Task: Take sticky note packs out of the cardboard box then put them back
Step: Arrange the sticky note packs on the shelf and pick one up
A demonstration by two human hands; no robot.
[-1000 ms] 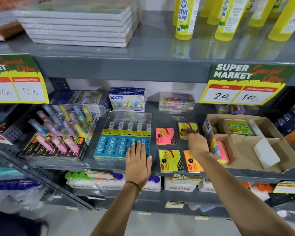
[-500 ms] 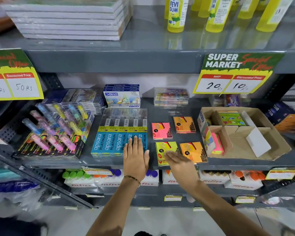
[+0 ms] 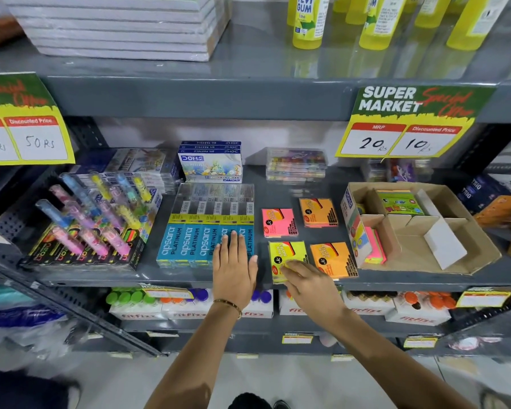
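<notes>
Several sticky note packs lie on the grey shelf: a pink pack [image 3: 278,222], an orange pack [image 3: 318,212] behind, a yellow pack [image 3: 283,255] and another orange pack [image 3: 332,259] in front. The open cardboard box [image 3: 481,231] stands to their right and still holds a pink and yellow pack [image 3: 373,246] upright in its front left compartment. My right hand [image 3: 310,283] rests with its fingertips on the yellow pack's near corner. My left hand [image 3: 233,267] lies flat, fingers together, on the blue Apsara pencil boxes [image 3: 195,240].
Highlighter display pack [image 3: 92,219] at the left, Doms pastel boxes [image 3: 211,162] and clear cases [image 3: 296,163] at the back. A green pack [image 3: 400,203] sits in the box's rear compartment. Price signs hang from the shelf above. Bottles fill the lower shelf.
My right hand has left the back orange pack and come forward and left onto the yellow pack at the shelf's front. My left hand has stayed on the pencil boxes.
</notes>
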